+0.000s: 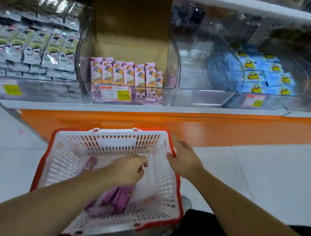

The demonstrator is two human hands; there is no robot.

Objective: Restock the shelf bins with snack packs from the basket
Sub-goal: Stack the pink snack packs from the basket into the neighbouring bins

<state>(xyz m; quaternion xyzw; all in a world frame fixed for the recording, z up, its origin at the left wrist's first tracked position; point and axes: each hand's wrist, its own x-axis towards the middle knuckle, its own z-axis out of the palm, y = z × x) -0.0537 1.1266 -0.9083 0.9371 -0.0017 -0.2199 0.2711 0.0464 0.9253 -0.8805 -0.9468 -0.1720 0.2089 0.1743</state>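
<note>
Floor: I see pale grey tiles (256, 177), glossy, thin seams, soft glare.
Shelf base: orange kick panel (186, 126) runs full width under the shelf, shiny.
Shelf edge: white lip (133, 108) above the orange panel.
Upper shelf: white board (247, 5) crosses top right, tilted in my wide view.
Back panel: brown cardboard sheet (132, 26) standing upright behind the middle section.
Light: even, bright, overhead; reflections on clear plastic fronts.
Floor mark: small pink spot (20, 131) at left.

Price tag (115, 95): seemingly "15.80"
</note>
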